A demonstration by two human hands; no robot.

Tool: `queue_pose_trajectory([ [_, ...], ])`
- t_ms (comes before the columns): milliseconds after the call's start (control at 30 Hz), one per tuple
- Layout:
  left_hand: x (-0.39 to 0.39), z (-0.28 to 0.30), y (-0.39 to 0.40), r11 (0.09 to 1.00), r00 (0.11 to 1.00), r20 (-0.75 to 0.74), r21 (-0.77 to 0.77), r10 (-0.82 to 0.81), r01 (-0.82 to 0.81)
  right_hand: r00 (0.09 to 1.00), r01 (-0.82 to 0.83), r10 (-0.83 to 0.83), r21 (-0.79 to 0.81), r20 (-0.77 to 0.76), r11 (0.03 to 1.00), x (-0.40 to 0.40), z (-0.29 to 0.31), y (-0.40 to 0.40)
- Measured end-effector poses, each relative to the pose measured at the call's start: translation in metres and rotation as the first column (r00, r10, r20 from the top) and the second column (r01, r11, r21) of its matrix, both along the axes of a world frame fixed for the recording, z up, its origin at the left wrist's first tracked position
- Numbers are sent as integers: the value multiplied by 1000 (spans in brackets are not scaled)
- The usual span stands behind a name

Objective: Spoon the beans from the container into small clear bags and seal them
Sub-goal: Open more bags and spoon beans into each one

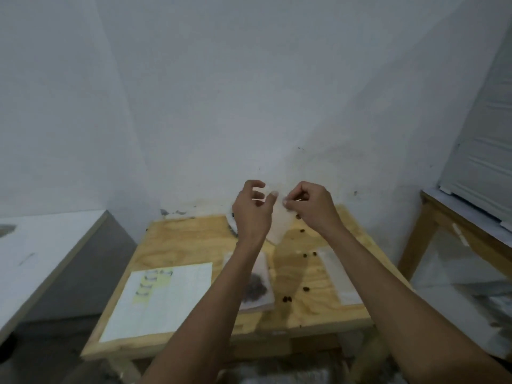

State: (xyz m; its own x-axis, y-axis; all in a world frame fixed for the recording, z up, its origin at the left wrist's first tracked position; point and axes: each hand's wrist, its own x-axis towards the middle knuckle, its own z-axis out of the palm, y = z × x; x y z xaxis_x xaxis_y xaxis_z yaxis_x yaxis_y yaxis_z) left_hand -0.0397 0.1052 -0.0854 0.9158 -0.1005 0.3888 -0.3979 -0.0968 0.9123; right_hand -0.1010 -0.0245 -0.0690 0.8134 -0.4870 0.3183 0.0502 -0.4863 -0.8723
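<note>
Thin clear bag held raised above plywood table; pinched by right hand; left hand curled, grip unclear.

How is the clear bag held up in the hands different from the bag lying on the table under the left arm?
The held bag hangs in the air and looks empty; the lying bag rests flat on the table with dark beans inside. Both are small and clear.

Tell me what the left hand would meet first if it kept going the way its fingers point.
Likely the clear bag held up between both hands, then the right hand pinching it; depth is unclear.
</note>
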Motion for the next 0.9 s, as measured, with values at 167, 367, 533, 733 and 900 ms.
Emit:
queue_pose_trajectory([
  [167, 7, 4, 31, 978, 980, -182, -206, -74, 36, 991, -131, 133, -85, 19, 988, 19, -1, 43],
  [367, 10, 14, 52, 941, 932, -343, -339, -117, -7, 990, -140, 140, -42, 11, 989, 27, -2, 57],
  [533, 11, 14, 53, 941, 944, -306, -337, -125, 15, 995, -92, 93, -46, 21, 995, 28, -1, 61],
  [733, 11, 18, 57, 914, 933, -290, -398, -212, 84, 995, -93, 91, 41, 49, 995, 23, 5, 64],
  [900, 14, 21, 69, 874, 871, -315, -432, -378, 223, 985, -166, 154, 185, 79, 969, 17, 12, 62],
])
